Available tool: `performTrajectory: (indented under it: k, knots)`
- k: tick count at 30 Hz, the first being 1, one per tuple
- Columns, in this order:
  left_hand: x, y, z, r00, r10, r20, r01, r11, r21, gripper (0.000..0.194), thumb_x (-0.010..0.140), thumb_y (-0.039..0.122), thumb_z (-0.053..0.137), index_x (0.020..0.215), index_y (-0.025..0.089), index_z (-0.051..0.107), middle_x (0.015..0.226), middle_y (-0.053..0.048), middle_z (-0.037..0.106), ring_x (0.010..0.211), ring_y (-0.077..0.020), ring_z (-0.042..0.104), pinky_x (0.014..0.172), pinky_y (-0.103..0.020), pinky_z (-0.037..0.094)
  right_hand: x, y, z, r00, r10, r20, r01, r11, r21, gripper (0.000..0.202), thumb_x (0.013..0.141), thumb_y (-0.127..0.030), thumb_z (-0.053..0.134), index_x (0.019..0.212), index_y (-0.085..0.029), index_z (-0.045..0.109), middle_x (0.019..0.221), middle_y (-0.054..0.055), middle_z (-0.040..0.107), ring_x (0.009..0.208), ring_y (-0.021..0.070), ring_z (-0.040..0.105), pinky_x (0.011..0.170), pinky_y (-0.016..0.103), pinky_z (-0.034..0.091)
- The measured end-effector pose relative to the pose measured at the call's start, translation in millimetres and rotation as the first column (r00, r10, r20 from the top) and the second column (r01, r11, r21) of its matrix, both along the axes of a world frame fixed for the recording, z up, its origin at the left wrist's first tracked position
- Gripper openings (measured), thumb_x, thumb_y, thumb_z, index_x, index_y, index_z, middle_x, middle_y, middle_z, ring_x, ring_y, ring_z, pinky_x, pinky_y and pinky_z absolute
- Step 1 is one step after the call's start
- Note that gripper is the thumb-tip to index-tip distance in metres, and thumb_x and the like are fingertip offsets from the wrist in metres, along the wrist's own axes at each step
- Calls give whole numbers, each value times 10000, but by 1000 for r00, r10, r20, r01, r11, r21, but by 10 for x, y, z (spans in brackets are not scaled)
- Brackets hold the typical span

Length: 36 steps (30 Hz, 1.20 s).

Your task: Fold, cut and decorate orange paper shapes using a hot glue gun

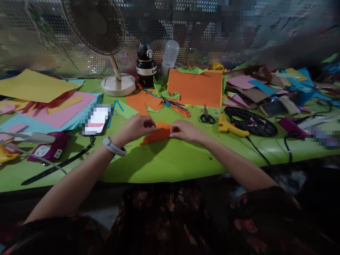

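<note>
A small piece of orange paper (156, 137) is held between my two hands, just above the green tabletop (159, 166). It looks folded, with its lower edge slanting down to the left. My left hand (136, 126), with a pale watch at the wrist, pinches the paper's upper left part between thumb and fingers. On the paper's right end, my right hand (184, 130) is closed in a pinch. Beyond the hands lie orange paper scraps (148, 101) and a cutter with an orange handle (180, 110). Small black scissors (207, 117) rest to the right.
A yellow glue gun (232, 127) lies by a black oval tray (251, 122) on the right. At left are a phone (97, 120), a purple power socket (49, 147) and coloured paper sheets (39, 86). A fan (118, 85), a black bottle (146, 67) and an orange board (195, 88) stand behind.
</note>
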<state>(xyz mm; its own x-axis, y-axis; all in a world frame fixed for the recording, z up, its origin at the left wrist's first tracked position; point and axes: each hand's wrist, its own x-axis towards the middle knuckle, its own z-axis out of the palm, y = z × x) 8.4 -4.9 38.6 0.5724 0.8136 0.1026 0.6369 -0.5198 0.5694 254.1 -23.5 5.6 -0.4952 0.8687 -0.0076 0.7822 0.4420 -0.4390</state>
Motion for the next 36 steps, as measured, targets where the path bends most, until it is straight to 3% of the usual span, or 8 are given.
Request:
performTrajectory:
  k: [2, 5, 9, 12, 19, 25, 31, 36]
  knots:
    - [-4, -55, -100, 989, -141, -34, 144, 978, 148, 362, 836, 494, 677, 985, 166, 716, 924, -87, 736, 813, -188, 663, 710, -288, 481, 11, 42, -27, 999, -19, -44, 17, 999, -33, 96, 824, -270, 711, 816, -178, 683, 846, 38, 676, 763, 159, 572, 639, 266, 340]
    - [-31, -114, -192, 950, -271, -154, 308, 884, 350, 342, 897, 421, 629, 1123, 169, 678, 1092, -115, 702, 951, -225, 646, 791, -326, 478, 1, 58, -7, 990, -66, -121, 51, 991, -125, 72, 816, -247, 697, 812, -177, 683, 834, 31, 691, 758, 157, 589, 644, 266, 365]
    - [-40, -130, -282, 922, -267, -280, 380, 763, 524, 235, 979, 277, 486, 1059, 193, 690, 938, -75, 718, 847, -202, 639, 730, -323, 460, -28, 22, 52, 973, -101, -207, 53, 973, -225, 148, 802, -314, 712, 799, -170, 676, 809, 27, 691, 731, 155, 597, 639, 271, 389]
    - [-36, -114, -342, 922, -274, -272, 384, 730, 565, 233, 984, 271, 479, 1001, 210, 703, 873, -56, 718, 809, -186, 640, 713, -313, 458, -39, -4, 66, 973, -104, -207, 59, 975, -216, 158, 800, -320, 716, 786, -169, 673, 805, 29, 679, 725, 154, 587, 644, 278, 384]
    - [-29, -102, -411, 955, -229, -187, 294, 795, 531, 216, 953, 270, 529, 921, 207, 733, 849, -58, 721, 756, -177, 638, 692, -308, 463, -30, -39, 34, 975, -33, -220, 14, 996, -87, 208, 807, -361, 744, 860, -173, 671, 879, 49, 668, 802, 183, 579, 693, 301, 384]
    - [-43, -117, -414, 981, -190, -43, 194, 932, 307, 212, 923, 308, 563, 903, 203, 747, 897, -57, 723, 805, -178, 653, 698, -286, 470, -36, -62, -54, 991, 98, -89, -85, 987, 139, 145, 839, -314, 730, 870, -181, 679, 885, 59, 655, 891, 218, 548, 778, 329, 331]
    - [-36, -141, -321, 993, -91, 73, 89, 996, 29, 243, 864, 412, 630, 884, 188, 720, 876, -53, 721, 787, -186, 645, 714, -302, 487, -50, -70, -66, 991, 87, -105, -75, 991, 112, 166, 863, -347, 707, 866, -190, 656, 885, 46, 654, 878, 203, 541, 767, 309, 313]
    - [-34, -119, -319, 995, -37, 93, 43, 997, -59, 260, 853, 448, 628, 792, 210, 711, 815, -55, 709, 766, -194, 631, 702, -326, 485, -63, -73, -42, 989, 60, -133, -53, 997, 53, 158, 854, -334, 716, 816, -189, 665, 840, 35, 655, 842, 189, 544, 750, 298, 324]
